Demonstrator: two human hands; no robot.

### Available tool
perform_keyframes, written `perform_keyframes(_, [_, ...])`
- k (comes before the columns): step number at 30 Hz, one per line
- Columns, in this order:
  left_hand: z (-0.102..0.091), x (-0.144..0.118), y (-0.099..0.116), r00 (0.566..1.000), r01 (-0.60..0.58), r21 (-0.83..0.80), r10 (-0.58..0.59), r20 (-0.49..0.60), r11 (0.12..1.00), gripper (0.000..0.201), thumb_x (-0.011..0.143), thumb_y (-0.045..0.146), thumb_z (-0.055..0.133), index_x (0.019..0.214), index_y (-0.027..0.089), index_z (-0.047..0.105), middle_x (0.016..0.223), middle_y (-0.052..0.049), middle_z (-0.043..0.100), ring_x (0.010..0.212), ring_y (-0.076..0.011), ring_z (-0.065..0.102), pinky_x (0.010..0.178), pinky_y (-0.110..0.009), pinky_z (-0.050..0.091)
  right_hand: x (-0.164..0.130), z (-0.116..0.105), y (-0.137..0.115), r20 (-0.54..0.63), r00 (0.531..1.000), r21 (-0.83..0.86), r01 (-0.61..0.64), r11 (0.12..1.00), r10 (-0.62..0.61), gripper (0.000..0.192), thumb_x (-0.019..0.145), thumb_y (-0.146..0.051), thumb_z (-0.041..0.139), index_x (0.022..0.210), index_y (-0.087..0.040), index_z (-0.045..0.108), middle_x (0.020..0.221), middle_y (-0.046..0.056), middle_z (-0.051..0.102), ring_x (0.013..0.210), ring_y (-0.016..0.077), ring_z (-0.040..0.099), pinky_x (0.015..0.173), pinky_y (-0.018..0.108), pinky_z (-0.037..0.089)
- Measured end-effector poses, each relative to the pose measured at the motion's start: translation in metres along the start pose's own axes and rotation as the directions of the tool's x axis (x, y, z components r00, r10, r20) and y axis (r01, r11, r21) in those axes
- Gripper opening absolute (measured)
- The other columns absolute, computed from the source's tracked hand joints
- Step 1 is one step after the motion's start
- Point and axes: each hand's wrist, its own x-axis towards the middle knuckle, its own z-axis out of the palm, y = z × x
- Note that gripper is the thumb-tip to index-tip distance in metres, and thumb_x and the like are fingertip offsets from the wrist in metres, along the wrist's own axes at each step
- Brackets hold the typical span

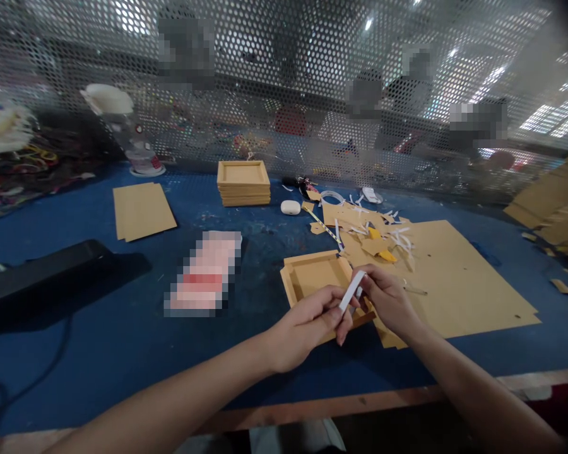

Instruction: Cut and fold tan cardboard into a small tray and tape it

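Observation:
My left hand [307, 325] and my right hand [389, 297] meet over the near middle of the blue table, both pinching a narrow white paper strip [351, 291] that runs up at a slant between the fingertips. Just beyond and under the hands lies a shallow brown cardboard tray [312, 277], open side up. Right of it, large flat brown cardboard sheets [459, 284] are spread out, with white strip scraps and small yellow pieces [383, 243] scattered on their far part.
A stack of finished cardboard trays [243, 183] stands at the back middle, flat cardboard sheets [142, 211] at back left, a black bar-shaped device [42, 271] at left, a white earbud case [290, 207], a tape dispenser [142, 157]. A perforated metal screen [284, 75] closes the far side; people sit behind it.

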Motion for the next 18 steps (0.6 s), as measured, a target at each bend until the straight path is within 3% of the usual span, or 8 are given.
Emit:
perform_keyframes(3, [-0.001, 0.000, 0.001, 0.999, 0.032, -0.001, -0.032, -0.037, 0.999, 0.029, 0.094, 0.043, 0.048, 0.095, 0.014, 0.050, 0.067, 0.002, 0.046, 0.061, -0.0099, 0.042, 0.063, -0.025, 0.034, -0.002, -0.002, 0.000, -0.002, 0.996, -0.095, 0.084, 0.992, -0.084, 0.037, 0.092, -0.054, 0.048, 0.086, -0.020, 0.062, 0.063, 0.001, 0.063, 0.051, 0.0135, 0.057, 0.047, 0.025, 0.048])
perform_keyframes(6, [-0.002, 0.001, 0.000, 0.993, 0.063, 0.035, -0.059, -0.102, 0.997, 0.029, 0.092, 0.043, 0.048, 0.086, 0.015, 0.051, 0.066, 0.004, 0.043, 0.057, -0.0084, 0.035, 0.056, -0.023, 0.029, -0.006, -0.007, -0.007, 0.047, 0.962, -0.319, 0.268, 0.909, -0.268, 0.025, 0.094, -0.037, 0.050, 0.107, -0.021, 0.065, 0.092, 0.007, 0.070, 0.077, 0.0186, 0.066, 0.067, 0.031, 0.053])
perform_keyframes(9, [-0.002, 0.002, -0.003, 0.985, 0.080, 0.166, -0.052, -0.165, 0.983, 0.024, 0.089, 0.037, 0.049, 0.079, 0.015, 0.051, 0.062, 0.005, 0.039, 0.056, -0.0085, 0.032, 0.053, -0.022, 0.026, -0.010, -0.011, -0.015, 0.177, 0.874, -0.459, 0.480, 0.747, -0.453, 0.038, 0.090, -0.022, 0.054, 0.128, -0.026, 0.057, 0.123, 0.010, 0.064, 0.107, 0.0237, 0.061, 0.086, 0.038, 0.051])
perform_keyframes(12, [-0.003, 0.004, -0.007, 0.973, 0.089, 0.253, -0.031, -0.228, 0.963, 0.022, 0.085, 0.032, 0.050, 0.070, 0.015, 0.049, 0.061, 0.005, 0.041, 0.058, -0.0085, 0.034, 0.053, -0.022, 0.026, -0.011, -0.010, -0.019, 0.313, 0.780, -0.426, 0.625, 0.654, -0.542, 0.031, 0.090, -0.017, 0.056, 0.118, -0.028, 0.063, 0.110, 0.007, 0.071, 0.099, 0.0211, 0.066, 0.084, 0.037, 0.052])
perform_keyframes(14, [-0.003, 0.005, -0.008, 0.962, 0.129, 0.227, -0.066, -0.265, 0.965, 0.023, 0.084, 0.033, 0.050, 0.069, 0.016, 0.048, 0.059, 0.005, 0.040, 0.054, -0.0079, 0.033, 0.050, -0.021, 0.025, -0.010, -0.009, -0.018, 0.307, 0.798, -0.406, 0.603, 0.687, -0.519, 0.023, 0.091, -0.018, 0.056, 0.109, -0.027, 0.067, 0.096, 0.005, 0.074, 0.086, 0.0188, 0.068, 0.077, 0.033, 0.053])
perform_keyframes(18, [-0.004, 0.005, -0.006, 0.953, 0.175, 0.070, -0.152, -0.262, 0.982, 0.023, 0.083, 0.037, 0.047, 0.071, 0.017, 0.046, 0.054, 0.007, 0.037, 0.046, -0.0066, 0.028, 0.044, -0.020, 0.021, -0.007, -0.006, -0.013, 0.079, 0.928, -0.377, 0.365, 0.851, -0.363, 0.016, 0.091, -0.030, 0.057, 0.096, -0.021, 0.070, 0.083, 0.006, 0.073, 0.072, 0.0176, 0.068, 0.065, 0.028, 0.054])
